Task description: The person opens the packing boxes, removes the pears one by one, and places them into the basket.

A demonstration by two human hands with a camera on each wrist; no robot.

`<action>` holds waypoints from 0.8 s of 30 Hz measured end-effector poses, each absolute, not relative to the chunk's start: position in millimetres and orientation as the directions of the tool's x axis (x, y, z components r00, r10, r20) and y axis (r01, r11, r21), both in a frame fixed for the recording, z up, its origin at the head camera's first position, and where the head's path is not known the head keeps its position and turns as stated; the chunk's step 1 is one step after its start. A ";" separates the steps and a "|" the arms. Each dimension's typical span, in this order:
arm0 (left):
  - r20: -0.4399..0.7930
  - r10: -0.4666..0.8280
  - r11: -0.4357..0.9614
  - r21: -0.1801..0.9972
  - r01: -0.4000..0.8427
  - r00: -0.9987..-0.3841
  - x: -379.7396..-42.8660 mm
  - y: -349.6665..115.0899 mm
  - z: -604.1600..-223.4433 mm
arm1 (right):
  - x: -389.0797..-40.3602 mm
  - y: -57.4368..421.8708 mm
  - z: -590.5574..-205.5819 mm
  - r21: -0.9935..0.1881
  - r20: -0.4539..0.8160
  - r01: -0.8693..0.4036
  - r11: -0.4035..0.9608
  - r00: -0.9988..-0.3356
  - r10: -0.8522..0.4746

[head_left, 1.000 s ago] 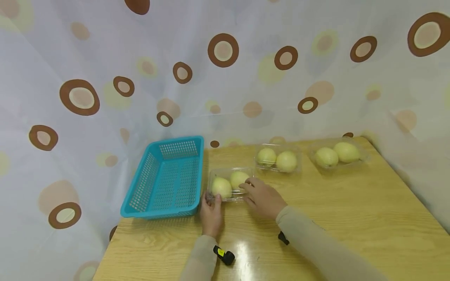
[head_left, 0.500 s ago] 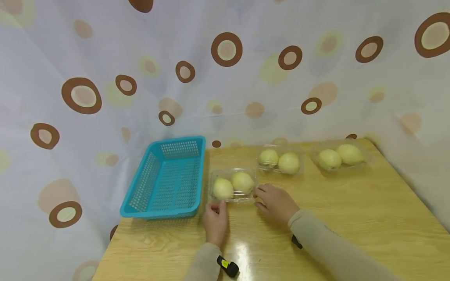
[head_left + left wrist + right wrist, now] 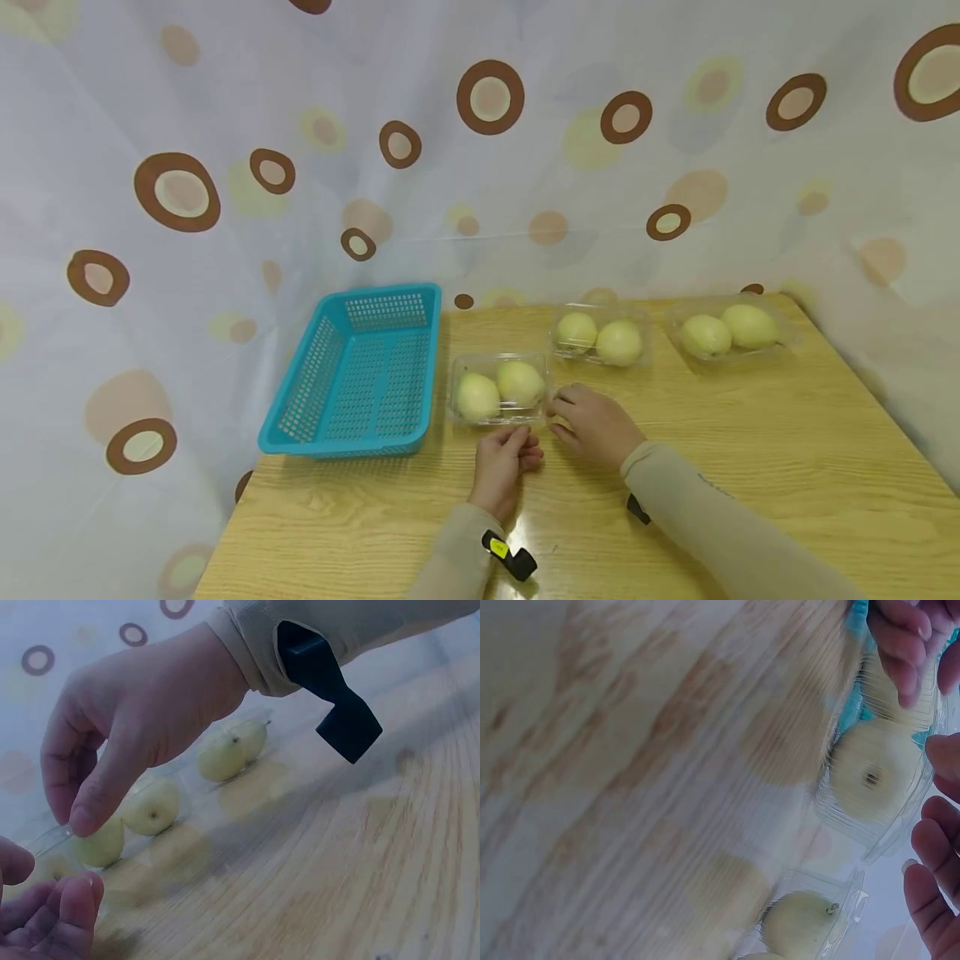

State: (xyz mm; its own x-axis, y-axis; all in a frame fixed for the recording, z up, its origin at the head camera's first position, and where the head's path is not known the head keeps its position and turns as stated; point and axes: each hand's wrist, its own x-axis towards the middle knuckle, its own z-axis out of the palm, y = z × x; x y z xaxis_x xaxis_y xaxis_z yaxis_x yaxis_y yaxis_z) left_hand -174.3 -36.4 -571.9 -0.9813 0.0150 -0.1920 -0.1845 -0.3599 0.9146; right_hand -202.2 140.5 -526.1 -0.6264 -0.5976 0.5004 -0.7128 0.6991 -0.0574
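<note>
A clear plastic fruit box [image 3: 500, 392] with two pale yellow-green, pear-like fruits lies on the table beside the basket. At its right front corner my right hand [image 3: 596, 425] pinches the rim. The left wrist view puts the rim's edge between that thumb [image 3: 90, 806] and finger. Just in front of the box is my left hand [image 3: 504, 467], fingers loosely curled and holding nothing. In the right wrist view, the left fingers [image 3: 904, 649] overlap the box's far end. The lid [image 3: 498, 362] lies over both fruits.
To the left stands a blue perforated basket [image 3: 433, 367] with nothing in it. Two more clear boxes of fruit, a middle one [image 3: 600, 335] and a right one [image 3: 729, 327], sit along the back edge by the patterned curtain [image 3: 420, 200]. Wood tabletop [image 3: 757, 442] spreads to the right.
My left hand has left the box's left front corner and moved right along its front. The right hand has shifted from over the lid to the right front corner.
</note>
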 end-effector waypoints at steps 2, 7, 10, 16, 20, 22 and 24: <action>-0.198 0.018 -0.393 0.900 -0.189 -0.980 -175.2 -32.6 -572.8 | -202.6 139.6 -528.7 -0.061 0.500 -0.714 0.698 -0.627 -0.598; -0.171 -0.009 -0.434 0.888 -0.150 -0.985 -176.9 -31.9 -576.9 | -202.4 138.7 -531.5 -0.068 0.518 -0.727 0.684 -0.612 -0.598; -0.157 -0.010 -0.452 0.881 -0.136 -0.988 -178.2 -33.4 -577.7 | -202.6 139.3 -531.1 -0.077 0.529 -0.725 0.684 -0.612 -0.588; -0.138 -0.002 -0.452 0.884 -0.122 -0.990 -180.7 -32.3 -578.4 | -205.2 140.6 -529.1 -0.073 0.524 -0.716 0.694 -0.620 -0.584; -0.147 -0.013 -0.452 0.883 -0.125 -0.989 -181.3 -31.1 -578.9 | -207.8 140.7 -527.8 -0.052 0.509 -0.726 0.685 -0.610 -0.607; -0.151 -0.022 -0.455 0.882 -0.125 -0.988 -181.4 -30.5 -579.3 | -209.8 140.7 -527.4 -0.020 0.504 -0.744 0.668 -0.585 -0.636; -0.155 -0.035 -0.460 0.880 -0.122 -0.987 -181.6 -29.8 -579.4 | -211.5 140.7 -526.9 0.037 0.502 -0.763 0.645 -0.544 -0.672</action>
State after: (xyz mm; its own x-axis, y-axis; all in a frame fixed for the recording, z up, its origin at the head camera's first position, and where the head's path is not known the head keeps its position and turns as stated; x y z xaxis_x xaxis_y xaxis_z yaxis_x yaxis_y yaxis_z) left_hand -181.6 -29.8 -579.4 -0.9874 -0.0347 -0.1547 -0.1217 -0.4597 0.8797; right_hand -211.5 140.7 -526.9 -0.5439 -0.6721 0.5025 -0.7629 0.6454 0.0374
